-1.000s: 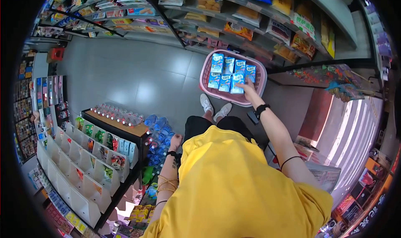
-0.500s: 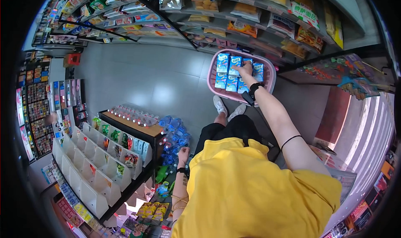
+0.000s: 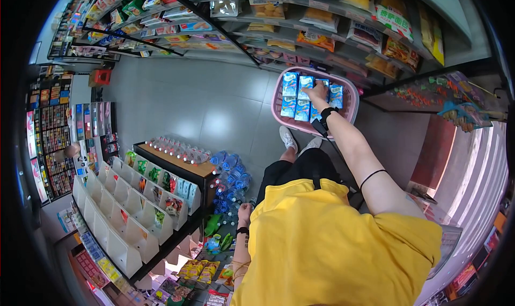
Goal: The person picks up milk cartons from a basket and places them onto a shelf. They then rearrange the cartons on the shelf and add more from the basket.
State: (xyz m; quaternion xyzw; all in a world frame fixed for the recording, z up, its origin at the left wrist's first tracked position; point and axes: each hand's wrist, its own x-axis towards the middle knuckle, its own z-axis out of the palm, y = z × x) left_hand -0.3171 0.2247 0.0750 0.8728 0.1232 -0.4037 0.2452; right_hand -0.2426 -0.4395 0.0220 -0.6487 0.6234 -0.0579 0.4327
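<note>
A pink plastic basket (image 3: 278,107) stands on the floor by the shelf, holding several blue-and-white drink cartons (image 3: 290,84) in two rows. My right hand (image 3: 318,93) reaches into it from above, fingers closed around the top of a carton in the back row; the hand covers much of that carton. Down at my left side hangs my left hand (image 3: 245,215), fingers curled and apparently with nothing in them. It is close to the wrapped blue-capped water bottles (image 3: 232,172) on the floor.
Shelves with packaged bread (image 3: 319,17) rise just beyond the basket. On the left are a white divided rack (image 3: 126,199) and a wooden-topped counter (image 3: 199,168) carrying small bottles (image 3: 179,151). Yellow snack packs (image 3: 198,270) lie low at left. My shoes (image 3: 288,139) are beside the basket.
The whole view has shifted slightly, with the basket appearing a little lower and further right. My right hand stays at the back-row cartons; my left hand still hangs curled.
</note>
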